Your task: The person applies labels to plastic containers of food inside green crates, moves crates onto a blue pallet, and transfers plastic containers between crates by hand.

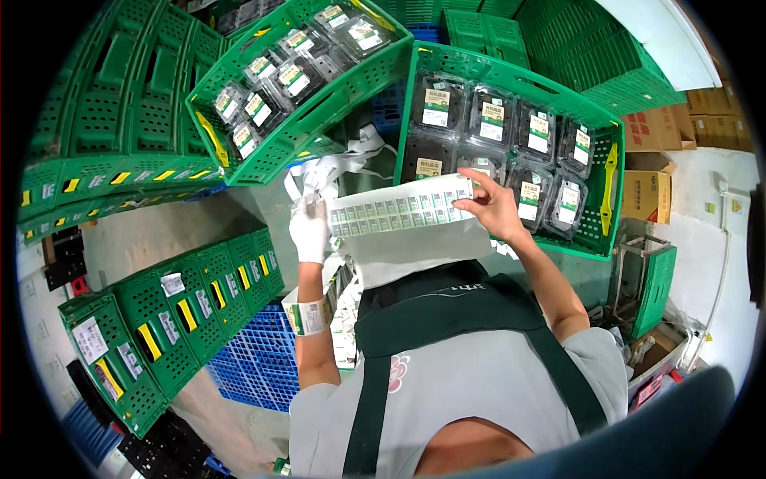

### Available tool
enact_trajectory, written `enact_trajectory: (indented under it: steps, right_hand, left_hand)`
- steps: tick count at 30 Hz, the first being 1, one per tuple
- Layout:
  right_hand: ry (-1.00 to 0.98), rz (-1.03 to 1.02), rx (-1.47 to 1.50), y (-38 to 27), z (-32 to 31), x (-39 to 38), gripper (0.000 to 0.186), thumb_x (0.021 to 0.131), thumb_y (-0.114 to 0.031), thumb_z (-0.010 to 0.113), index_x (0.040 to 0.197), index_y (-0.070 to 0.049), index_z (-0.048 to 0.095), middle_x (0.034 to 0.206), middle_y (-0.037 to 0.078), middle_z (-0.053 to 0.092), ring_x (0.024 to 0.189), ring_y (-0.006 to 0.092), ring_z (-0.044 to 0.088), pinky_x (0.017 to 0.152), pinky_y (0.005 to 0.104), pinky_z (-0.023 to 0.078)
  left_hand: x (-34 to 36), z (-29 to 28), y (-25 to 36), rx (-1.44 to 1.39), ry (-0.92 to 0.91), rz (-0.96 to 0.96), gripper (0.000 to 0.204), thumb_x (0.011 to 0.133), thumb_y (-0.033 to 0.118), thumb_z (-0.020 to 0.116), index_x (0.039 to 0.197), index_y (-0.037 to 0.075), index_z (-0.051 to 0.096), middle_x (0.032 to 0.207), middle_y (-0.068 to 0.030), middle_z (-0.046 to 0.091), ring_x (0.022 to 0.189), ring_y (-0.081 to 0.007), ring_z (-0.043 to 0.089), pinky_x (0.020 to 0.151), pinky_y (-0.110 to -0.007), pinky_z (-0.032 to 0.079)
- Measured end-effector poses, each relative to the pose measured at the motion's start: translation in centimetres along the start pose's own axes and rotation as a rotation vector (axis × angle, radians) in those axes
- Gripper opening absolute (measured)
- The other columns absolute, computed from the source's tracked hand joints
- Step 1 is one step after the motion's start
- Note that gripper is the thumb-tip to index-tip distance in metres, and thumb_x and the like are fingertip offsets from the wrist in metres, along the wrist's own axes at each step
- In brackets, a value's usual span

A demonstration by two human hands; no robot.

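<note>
The label sheet [403,209] lies between left hand [308,230] (opening and grip indeterminate) and right hand [493,207] (pinching sheet's right end).

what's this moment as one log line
left hand: gloved, at label sheet | right hand: pinching right end | ahead: green crates, packs

Bright light washes out the gloved left hand [309,230] and glints on clear boxes [441,108]. Edges bow toward black corners.
</note>
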State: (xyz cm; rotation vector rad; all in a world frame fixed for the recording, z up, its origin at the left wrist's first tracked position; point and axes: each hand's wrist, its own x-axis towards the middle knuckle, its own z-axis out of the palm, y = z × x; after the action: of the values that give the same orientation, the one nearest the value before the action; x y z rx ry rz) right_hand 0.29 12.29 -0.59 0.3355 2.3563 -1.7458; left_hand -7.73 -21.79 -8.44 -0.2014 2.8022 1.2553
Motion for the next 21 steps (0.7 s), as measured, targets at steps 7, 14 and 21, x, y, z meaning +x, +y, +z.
enact_trajectory:
  steps: [7,14,21]
  right_hand:
    - [0.032,-0.235,-0.140,0.0,-0.1,0.6,0.032,0.075,-0.012,0.070,0.105,-0.008,0.062,0.075,0.011,0.065,0.056,0.0123,0.055,0.055,0.0255,0.046]
    - [-0.077,-0.162,-0.129,0.1,-0.6,0.5,0.013,0.083,-0.013,0.061,0.087,-0.001,0.063,0.064,0.010,0.060,0.050,0.0150,0.059,0.047,0.0285,0.044]
    - [-0.029,-0.450,-0.666,-1.2,-2.1,1.4,0.017,0.075,-0.022,0.065,0.081,-0.007,0.063,0.070,0.007,0.060,0.071,0.0248,0.057,0.058,0.0385,0.045]
  left_hand:
    - [-2.5,4.0,14.9,0.136,-0.193,0.836,0.052,0.066,0.021,0.072,0.113,0.007,0.054,0.119,-0.0131,0.051,0.106,-0.0268,0.052,0.086,-0.035,0.042]
    - [-3.6,7.6,14.4,-0.190,-0.560,0.458,0.029,0.068,0.010,0.070,0.094,-0.001,0.061,0.080,-0.0165,0.063,0.071,-0.0249,0.063,0.065,-0.029,0.048]
    - [-3.8,6.4,15.5,0.020,-0.667,0.432,0.026,0.070,0.021,0.069,0.087,0.003,0.064,0.074,-0.0157,0.061,0.068,-0.0300,0.060,0.061,-0.033,0.047]
